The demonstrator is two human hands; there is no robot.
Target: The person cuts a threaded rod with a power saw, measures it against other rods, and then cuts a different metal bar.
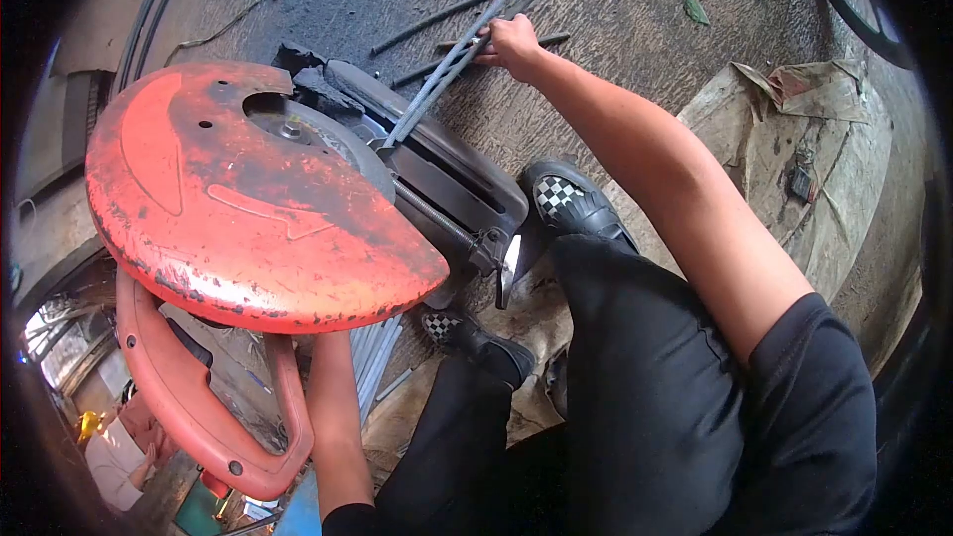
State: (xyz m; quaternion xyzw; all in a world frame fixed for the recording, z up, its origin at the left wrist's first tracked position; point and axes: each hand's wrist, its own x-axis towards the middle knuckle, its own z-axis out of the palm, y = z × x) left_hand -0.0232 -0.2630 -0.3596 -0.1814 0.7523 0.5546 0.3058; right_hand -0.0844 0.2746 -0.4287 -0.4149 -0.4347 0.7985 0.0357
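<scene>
One right hand [514,45] shows; the left hand is hidden behind the one red guard [238,199]. The right hand grips one bundle of thin bars [429,94], at least two, the exact number unclear. Around that hand, three dark loose rods [437,20] lie on the floor [615,69]. One cut-off saw [467,179] sits between the hands, with one red handle [189,407]. Two checkered shoes [561,197] stand below the right hand. Beside the left forearm [333,407] lie several pale strips [377,357], too crowded to count. One green leaf [696,10] lies to the right of the right hand.
</scene>
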